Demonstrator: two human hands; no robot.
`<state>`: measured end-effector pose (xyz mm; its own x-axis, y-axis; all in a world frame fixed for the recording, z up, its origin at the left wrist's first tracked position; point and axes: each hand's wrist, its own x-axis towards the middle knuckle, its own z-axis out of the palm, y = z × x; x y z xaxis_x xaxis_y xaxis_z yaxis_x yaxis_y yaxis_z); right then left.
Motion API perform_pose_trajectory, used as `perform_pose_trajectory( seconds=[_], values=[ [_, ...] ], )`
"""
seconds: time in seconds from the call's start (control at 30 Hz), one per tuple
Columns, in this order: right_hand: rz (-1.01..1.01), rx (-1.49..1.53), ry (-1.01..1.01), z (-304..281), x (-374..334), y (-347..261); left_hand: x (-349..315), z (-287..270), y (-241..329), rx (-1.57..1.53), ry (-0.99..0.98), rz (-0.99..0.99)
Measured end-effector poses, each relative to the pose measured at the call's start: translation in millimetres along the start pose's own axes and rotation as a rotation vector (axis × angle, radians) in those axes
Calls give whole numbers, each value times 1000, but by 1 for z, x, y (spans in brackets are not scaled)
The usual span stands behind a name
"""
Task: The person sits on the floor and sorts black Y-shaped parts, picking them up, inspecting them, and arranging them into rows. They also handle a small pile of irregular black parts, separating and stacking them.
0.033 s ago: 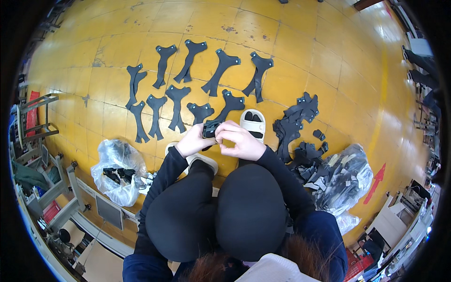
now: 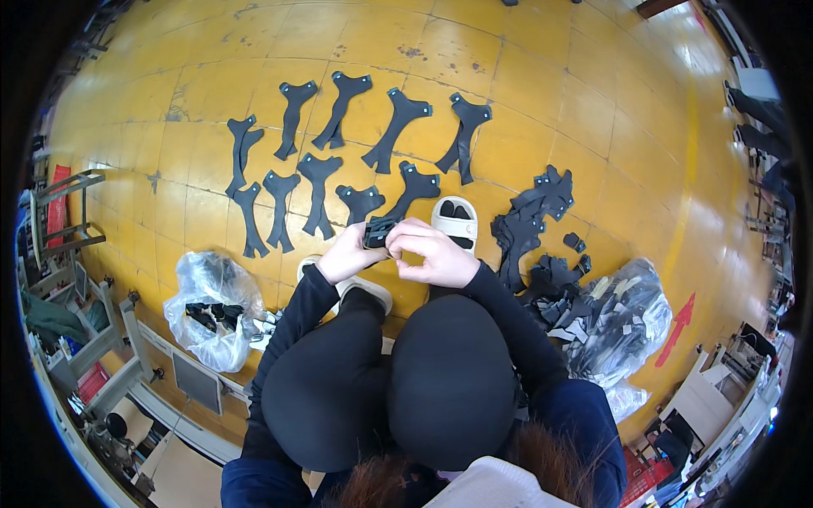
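Note:
Above the floor in front of my knees, my left hand [image 2: 344, 255] grips a small bundle of black cut pieces [image 2: 379, 230], with its fingers wrapped round it. My right hand [image 2: 434, 252] meets the bundle's right side, thumb and fingertips pinched together at its edge. Whatever fine part sits in that pinch is too small to make out. Beyond my hands, several black Y-shaped pieces [image 2: 320, 188] with small pale marks at their ends lie spread in rows. One short Y-shaped piece [image 2: 361, 201] lies just past my left hand.
Right of my feet lies a loose heap of black pieces [image 2: 521, 222], beside a clear plastic bag [image 2: 633, 309] full of dark and grey pieces. Another clear bag [image 2: 212, 279] stands at left. A light sandal [image 2: 456, 222] is on my right foot. Metal-framed furniture [image 2: 127, 330] lines the left side.

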<state>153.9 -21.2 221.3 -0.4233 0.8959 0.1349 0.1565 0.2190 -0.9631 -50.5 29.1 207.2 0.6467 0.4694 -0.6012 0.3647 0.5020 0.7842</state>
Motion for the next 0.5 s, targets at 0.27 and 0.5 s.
perform_pose_trajectory(
  seconds=[0.27, 0.5],
  values=[
    [100, 383, -113, 2, 0, 7, 2, 4, 0, -264, 50, 25],
    [302, 1356, 241, 4, -19, 28, 1, 10, 6, -249, -159, -190]
  ],
)
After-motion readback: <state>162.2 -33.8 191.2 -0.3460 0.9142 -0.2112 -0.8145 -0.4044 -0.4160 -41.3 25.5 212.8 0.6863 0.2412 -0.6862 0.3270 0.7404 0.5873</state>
